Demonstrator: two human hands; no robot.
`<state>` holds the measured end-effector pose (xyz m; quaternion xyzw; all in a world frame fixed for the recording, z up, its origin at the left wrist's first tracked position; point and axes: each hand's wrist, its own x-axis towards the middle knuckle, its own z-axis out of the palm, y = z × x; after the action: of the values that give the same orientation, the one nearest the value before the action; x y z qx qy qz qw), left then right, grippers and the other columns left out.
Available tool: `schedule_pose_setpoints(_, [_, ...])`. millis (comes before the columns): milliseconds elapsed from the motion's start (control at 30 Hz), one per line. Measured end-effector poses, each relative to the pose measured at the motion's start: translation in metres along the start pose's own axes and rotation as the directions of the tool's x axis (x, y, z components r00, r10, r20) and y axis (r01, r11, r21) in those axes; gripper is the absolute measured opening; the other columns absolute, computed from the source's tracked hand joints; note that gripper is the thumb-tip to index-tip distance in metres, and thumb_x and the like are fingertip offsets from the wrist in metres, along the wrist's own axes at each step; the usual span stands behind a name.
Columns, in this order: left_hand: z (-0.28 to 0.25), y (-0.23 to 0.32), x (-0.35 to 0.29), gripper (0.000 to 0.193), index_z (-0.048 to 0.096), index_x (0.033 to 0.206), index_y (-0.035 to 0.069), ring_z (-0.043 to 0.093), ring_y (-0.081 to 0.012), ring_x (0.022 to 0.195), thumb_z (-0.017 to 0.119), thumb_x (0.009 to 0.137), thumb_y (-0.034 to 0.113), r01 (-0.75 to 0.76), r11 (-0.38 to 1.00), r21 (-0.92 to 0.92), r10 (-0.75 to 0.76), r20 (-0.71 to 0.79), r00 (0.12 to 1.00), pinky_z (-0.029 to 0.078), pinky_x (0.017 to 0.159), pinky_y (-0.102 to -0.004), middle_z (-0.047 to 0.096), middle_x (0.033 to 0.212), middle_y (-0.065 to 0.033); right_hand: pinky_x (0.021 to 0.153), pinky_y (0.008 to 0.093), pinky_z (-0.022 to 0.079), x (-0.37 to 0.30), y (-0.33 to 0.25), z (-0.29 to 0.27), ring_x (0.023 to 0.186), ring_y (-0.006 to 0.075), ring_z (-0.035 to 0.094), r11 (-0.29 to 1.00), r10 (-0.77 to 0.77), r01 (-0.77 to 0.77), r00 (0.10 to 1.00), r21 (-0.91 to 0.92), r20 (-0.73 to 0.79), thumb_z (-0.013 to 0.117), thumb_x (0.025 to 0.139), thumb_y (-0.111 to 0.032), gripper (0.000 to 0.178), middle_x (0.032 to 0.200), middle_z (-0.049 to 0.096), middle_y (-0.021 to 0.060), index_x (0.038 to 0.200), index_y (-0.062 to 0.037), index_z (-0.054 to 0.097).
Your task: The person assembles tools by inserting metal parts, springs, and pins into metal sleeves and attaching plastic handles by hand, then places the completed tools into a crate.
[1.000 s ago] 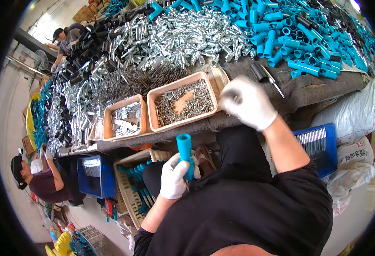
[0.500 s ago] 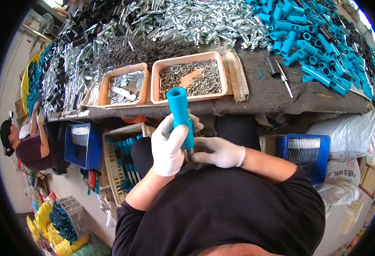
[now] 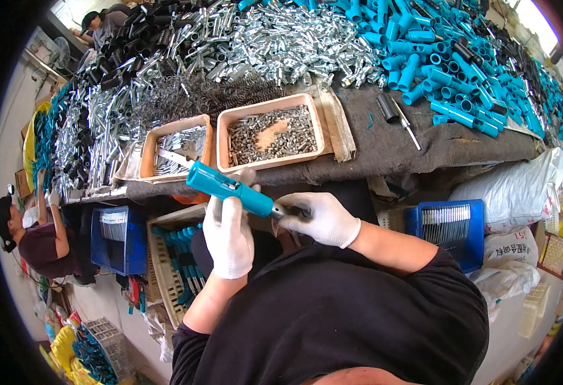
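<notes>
While the left hand (image 3: pixel 229 237) grips a teal tube (image 3: pixel 220 185) from below, its fingers and thumb wrapped around the middle, the right hand (image 3: pixel 324 219) pinches a grey metal piece (image 3: pixel 277 210) at the tube's near end. The tube lies tilted above the lap, its far end pointing to ten o'clock and its slotted side showing.

Taking the tube as the dial's centre, a small tray (image 3: pixel 146 159) of slim metal parts sits near at ten o'clock, with a white strip (image 3: pixel 172 156) slanting across it. At one o'clock is a larger tray (image 3: pixel 320 125) of short metal pieces. Coiled springs (image 3: pixel 211 96) heap up at twelve, beyond the trays. Two o'clock holds a black cylinder (image 3: pixel 387 108) and, farther off, piled teal tubes (image 3: pixel 445 80). One blue bin (image 3: pixel 477 239) stands at three o'clock, another blue bin (image 3: pixel 135 245) at eight, and a beige crate (image 3: pixel 164 283) of teal-ended parts at seven.
</notes>
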<state>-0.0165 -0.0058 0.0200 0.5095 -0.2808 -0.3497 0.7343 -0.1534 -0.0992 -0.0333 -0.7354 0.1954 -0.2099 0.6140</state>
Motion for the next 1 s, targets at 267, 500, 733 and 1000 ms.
schedule_pose_setpoints(267, [-0.013,-0.019,-0.007,0.037,0.047,0.112,0.006,0.053,-0.0186,0.067,0.040,0.101,0.041,0.394,0.893,-0.220,-0.389,0.064,0.919,0.045,0.063,-0.0345,0.055,0.087,-0.0066,0.074,0.0401,0.052,0.035,-0.038,-0.080,0.083,0.0309,0.063,0.568,-0.266,-0.005,0.945,-0.823,-0.189,0.067,0.078,-0.025,0.018,0.087,0.065,0.0114,0.088,-0.0106,0.067])
schedule_pose_setpoints(500, [-0.018,-0.017,-0.005,0.033,0.046,0.117,-0.001,0.053,-0.0130,0.063,0.045,0.100,0.027,0.415,0.910,-0.015,-0.403,0.209,0.891,0.045,0.056,-0.0274,0.057,0.088,-0.0091,0.088,0.0436,0.049,0.040,0.019,-0.193,0.103,0.0324,0.060,0.014,-0.124,-0.569,0.815,-0.822,-0.566,0.071,0.080,-0.029,0.047,0.113,0.061,0.0158,0.124,-0.0207,0.058])
schedule_pose_setpoints(733, [-0.023,-0.017,-0.011,0.026,0.053,0.110,-0.003,0.048,-0.0049,0.059,0.054,0.095,0.019,0.368,0.883,0.290,-0.458,0.365,0.811,0.041,0.054,-0.0217,0.056,0.076,-0.0016,0.086,0.0345,0.049,0.026,-0.048,-0.128,0.095,0.0246,0.062,0.750,-0.360,0.204,0.924,-0.629,-0.130,0.064,0.075,-0.006,0.030,0.102,0.063,0.0139,0.105,-0.0047,0.065])
schedule_pose_setpoints(1000, [-0.031,-0.013,-0.015,0.036,0.054,0.112,-0.001,0.055,-0.0094,0.064,0.064,0.089,0.025,0.008,0.742,0.671,-0.458,0.499,0.736,0.046,0.059,-0.0262,0.057,0.072,-0.0046,0.072,0.0372,0.052,0.013,-0.052,-0.054,0.080,0.0292,0.063,0.878,-0.155,0.308,0.906,-0.365,0.393,0.070,0.081,-0.027,0.025,0.087,0.060,0.0138,0.092,-0.0072,0.060])
